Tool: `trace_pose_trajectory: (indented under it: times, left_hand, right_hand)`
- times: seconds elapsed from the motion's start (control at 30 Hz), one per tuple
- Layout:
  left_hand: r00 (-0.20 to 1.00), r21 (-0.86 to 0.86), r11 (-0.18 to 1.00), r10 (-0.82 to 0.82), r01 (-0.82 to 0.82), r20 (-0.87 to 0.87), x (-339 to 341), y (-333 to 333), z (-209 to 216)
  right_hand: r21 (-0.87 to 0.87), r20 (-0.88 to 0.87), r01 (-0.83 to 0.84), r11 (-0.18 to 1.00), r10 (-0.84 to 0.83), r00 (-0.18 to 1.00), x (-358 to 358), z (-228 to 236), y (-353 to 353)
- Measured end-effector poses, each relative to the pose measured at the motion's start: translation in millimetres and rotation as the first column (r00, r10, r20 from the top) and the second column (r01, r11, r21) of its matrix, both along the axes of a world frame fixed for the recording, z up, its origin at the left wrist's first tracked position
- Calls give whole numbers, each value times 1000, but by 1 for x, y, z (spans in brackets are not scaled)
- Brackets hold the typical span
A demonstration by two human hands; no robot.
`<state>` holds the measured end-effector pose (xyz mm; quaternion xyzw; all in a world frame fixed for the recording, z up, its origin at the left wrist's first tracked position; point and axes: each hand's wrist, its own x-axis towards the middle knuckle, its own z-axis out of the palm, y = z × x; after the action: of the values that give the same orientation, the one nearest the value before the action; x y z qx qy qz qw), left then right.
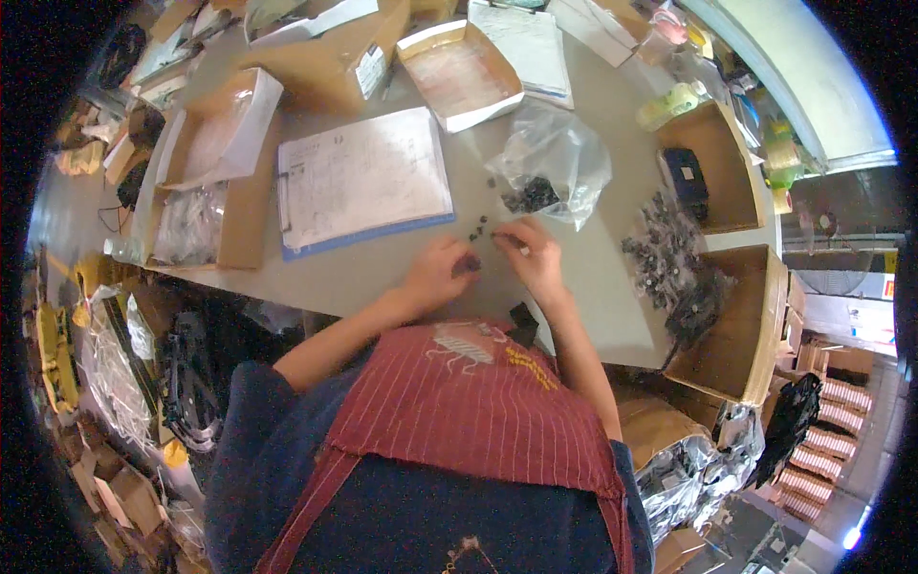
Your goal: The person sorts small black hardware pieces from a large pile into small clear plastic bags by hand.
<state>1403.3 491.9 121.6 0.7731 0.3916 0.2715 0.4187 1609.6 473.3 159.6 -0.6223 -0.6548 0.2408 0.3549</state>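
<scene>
My left hand (445,274) is above the table's near edge, its fingers curled around a small dark piece (466,264). Just to the right, my right hand (534,260) has its fingers pinched together at a tiny part that is too small to name. Between and beyond the hands lie several small black parts (479,230). More of these form a dark heap (532,197) at the mouth of a clear plastic bag (566,153), a little beyond my right hand.
A clipboard with papers (368,177) lies left of the hands. Shallow cardboard trays (462,72) stand at the back, and an open box (244,215) at left. On the right are a large pile of black parts (669,263), cardboard boxes (736,320) and a bottle (671,105).
</scene>
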Motion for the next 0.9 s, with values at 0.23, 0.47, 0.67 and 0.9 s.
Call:
trace_pose_trajectory:
  times: [0.23, 0.47, 0.67, 0.9]
  left_hand:
    - [999, 92, 995, -39, 41, -17, 7, 4, 1]
    - [992, 73, 994, -84, 78, 90, 3, 5, 4]
    - [983, -57, 997, -38, 49, 180, 2, 2, -1]
    - [996, -180, 982, 68, -56, 61, 1, 2, 0]
  right_hand:
    - [79, -86, -232, 969, 239, 967, -6, 34, -22]
    - [152, 143, -330, 932, 310, 940, 3, 20, -31]
    - [160, 126, -293, 943, 275, 953, -4, 19, -32]
    - [96, 93, -199, 975, 190, 977, -4, 13, -34]
